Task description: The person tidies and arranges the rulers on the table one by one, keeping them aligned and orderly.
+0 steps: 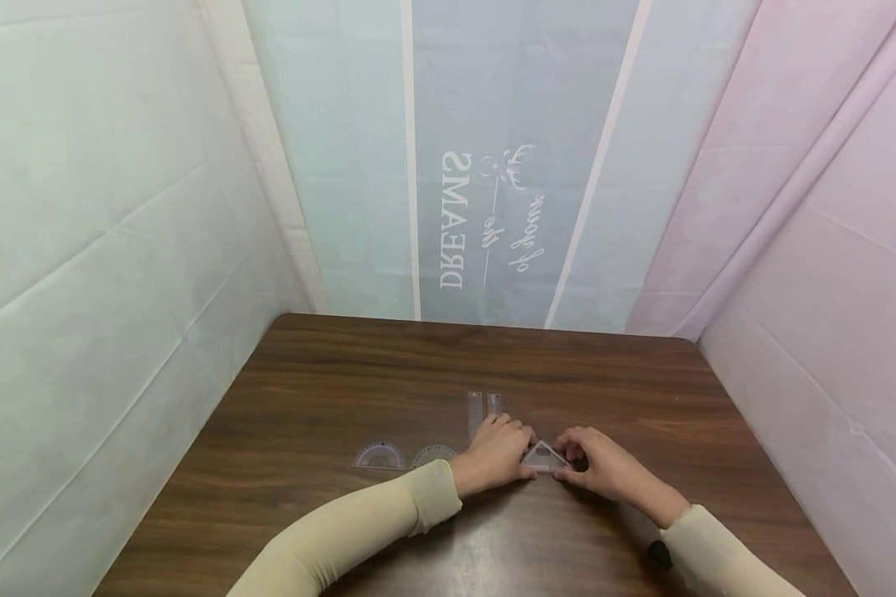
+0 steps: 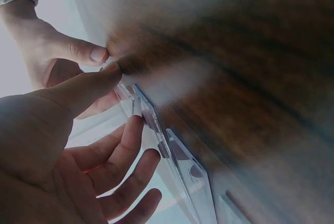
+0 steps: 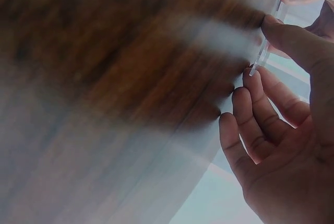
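A small clear triangular set square (image 1: 543, 467) lies flat at the table's middle right, between the two hands. My left hand (image 1: 496, 452) pinches its left corner with thumb and fingers, and my right hand (image 1: 601, 466) pinches the right corner. In the right wrist view, the clear set square (image 3: 259, 54) is seen edge-on at the right hand's fingertips, the other fingers spread below. Just behind the left hand lie two clear rulers, a left ruler (image 1: 475, 406) and a right ruler (image 1: 494, 403), their near ends hidden by that hand.
Two clear protractors, a left protractor (image 1: 378, 456) and a right protractor (image 1: 434, 453), lie left of the hands, the right one partly covered by the left forearm. The brown wooden table (image 1: 328, 373) has fabric walls on three sides. A dark object (image 1: 660, 554) shows beside the right cuff.
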`<state>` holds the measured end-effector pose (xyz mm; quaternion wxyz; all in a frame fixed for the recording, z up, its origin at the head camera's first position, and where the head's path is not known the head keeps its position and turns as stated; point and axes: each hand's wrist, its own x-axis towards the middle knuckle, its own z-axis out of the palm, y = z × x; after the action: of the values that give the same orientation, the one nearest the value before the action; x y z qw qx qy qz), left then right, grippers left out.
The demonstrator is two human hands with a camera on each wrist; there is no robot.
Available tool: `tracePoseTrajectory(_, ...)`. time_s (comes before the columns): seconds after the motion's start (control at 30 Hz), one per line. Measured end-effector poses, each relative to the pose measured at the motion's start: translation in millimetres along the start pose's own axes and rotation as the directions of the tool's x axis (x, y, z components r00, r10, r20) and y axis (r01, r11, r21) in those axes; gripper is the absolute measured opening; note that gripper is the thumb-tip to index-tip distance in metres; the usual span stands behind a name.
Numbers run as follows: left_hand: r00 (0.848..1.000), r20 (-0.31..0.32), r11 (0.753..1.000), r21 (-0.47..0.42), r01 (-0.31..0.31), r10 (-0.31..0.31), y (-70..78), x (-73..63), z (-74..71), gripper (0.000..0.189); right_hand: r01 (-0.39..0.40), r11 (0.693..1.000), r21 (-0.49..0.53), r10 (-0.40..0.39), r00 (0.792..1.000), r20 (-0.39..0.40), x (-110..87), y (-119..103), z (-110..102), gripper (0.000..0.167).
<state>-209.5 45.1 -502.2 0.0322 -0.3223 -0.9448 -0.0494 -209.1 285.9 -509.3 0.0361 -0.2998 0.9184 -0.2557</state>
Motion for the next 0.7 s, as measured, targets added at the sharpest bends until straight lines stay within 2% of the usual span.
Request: tracePoseTrajectory(0.7, 1.000, -0.010, 1.000, -0.001, -0.007, 0.007, -0.9, -2.9, 2.3, 0.047, 0.011, 1.000, 0.021, -0.011, 1.000, -0.019, -1.3, -0.1, 2.5, 0.032)
